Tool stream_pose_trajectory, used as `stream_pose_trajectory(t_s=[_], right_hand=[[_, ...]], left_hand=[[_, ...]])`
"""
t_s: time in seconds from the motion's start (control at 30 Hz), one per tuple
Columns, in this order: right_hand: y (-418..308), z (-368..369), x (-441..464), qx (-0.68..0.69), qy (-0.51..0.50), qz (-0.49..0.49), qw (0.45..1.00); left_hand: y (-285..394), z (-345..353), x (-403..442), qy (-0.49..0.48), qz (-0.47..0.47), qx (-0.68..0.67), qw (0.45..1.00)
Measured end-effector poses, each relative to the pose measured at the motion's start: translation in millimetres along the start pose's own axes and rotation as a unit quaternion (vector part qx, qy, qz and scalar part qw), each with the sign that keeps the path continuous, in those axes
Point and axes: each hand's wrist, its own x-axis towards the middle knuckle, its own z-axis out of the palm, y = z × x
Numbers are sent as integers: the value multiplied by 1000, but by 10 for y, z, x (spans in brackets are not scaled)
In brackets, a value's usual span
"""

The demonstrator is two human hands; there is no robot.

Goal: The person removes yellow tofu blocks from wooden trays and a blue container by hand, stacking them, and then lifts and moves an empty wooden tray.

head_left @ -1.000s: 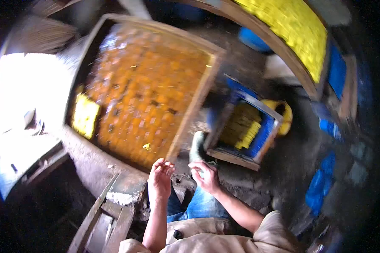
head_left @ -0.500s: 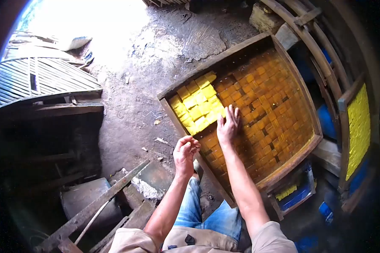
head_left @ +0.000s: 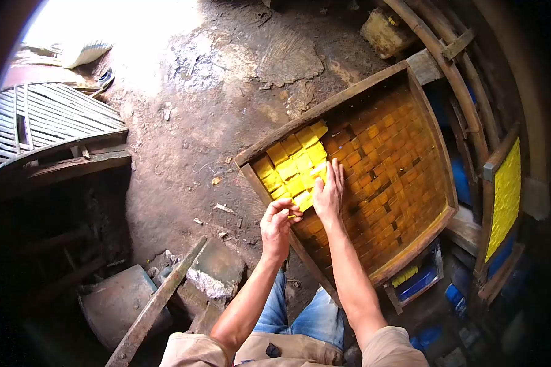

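Note:
Rows of flat yellow squares (head_left: pixel 297 164) lie close together in the left corner of a wooden-framed woven tray (head_left: pixel 392 153). My left hand (head_left: pixel 277 227) is at the tray's near left rim, thumb and fingers closed in a pinch by the lowest squares. Some yellow shows at its fingertips, but I cannot make out what they hold. My right hand (head_left: pixel 329 194) rests along the right side of the squares, fingers stretched out, its thumb side touching the nearest ones.
To the right stand bamboo rails (head_left: pixel 444 58) and an upright frame with a yellow sheet (head_left: pixel 504 199). A slatted surface (head_left: pixel 55 122) is at the left. Concrete blocks (head_left: pixel 217 269) and a wooden beam (head_left: pixel 159 306) lie low on the left, near my legs.
My left hand has moved to the lowest yellow squares, and yellow now shows at its fingertips. My right hand stays beside the squares. The whole view has shifted slightly.

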Motion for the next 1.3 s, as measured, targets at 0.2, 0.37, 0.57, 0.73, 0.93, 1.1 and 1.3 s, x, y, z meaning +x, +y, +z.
stream_pose_trajectory(t_s=[0.2, 0.37, 0.57, 0.73, 0.93, 1.1, 1.3], right_hand=[[146, -279, 226, 442, -99, 190, 871], [105, 11, 649, 430, -128, 189, 874], [-168, 199, 529, 104, -117, 133, 979], [-102, 74, 575, 487, -90, 258, 829], [-92, -114, 1191, 476, -124, 277, 826], [77, 321, 1269, 108, -173, 43, 978], [-112, 301, 1200, 291, -111, 117, 943]], left_hand=[[117, 39, 106, -5, -1, -7, 1000], [171, 53, 186, -10, 13, -33, 999], [227, 23, 232, -2, 18, -46, 999], [284, -5, 303, -8, 19, -60, 998], [384, 37, 374, -3, 20, -65, 998], [317, 54, 573, -34, 23, -62, 997], [320, 200, 906, -51, 6, -126, 991]])
